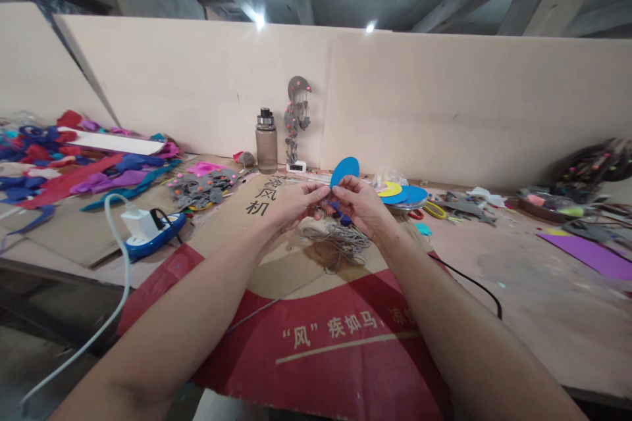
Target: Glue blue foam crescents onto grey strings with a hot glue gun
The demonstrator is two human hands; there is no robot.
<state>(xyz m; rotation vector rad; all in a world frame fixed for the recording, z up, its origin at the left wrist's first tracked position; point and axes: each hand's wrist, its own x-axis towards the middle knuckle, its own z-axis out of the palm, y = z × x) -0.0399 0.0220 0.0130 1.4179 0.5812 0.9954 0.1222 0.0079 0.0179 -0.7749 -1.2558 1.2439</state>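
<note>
My left hand [302, 204] and my right hand [363, 205] meet fingertip to fingertip above a cardboard sheet [326, 355]. Both are closed in a pinch. A flat blue oval piece [345, 170] rises from the right hand's fingertips, its lower edge hidden behind them. Whatever the left thumb and forefinger pinch is too small to make out. Beneath the hands lies a loose tangle of grey cord [338, 243], and one strand trails toward the lower left. Just beyond the right hand are more blue ovals [415, 195] and a yellow piece [391, 192].
A bottle [267, 148] and a grey hanging ornament [297, 112] stand by the back board. At left are a blue power strip [155, 237], a white cable [126, 263] and coloured fabric scraps [99, 174]. Yellow-handled scissors [435, 210] and a purple sheet [592, 256] lie right.
</note>
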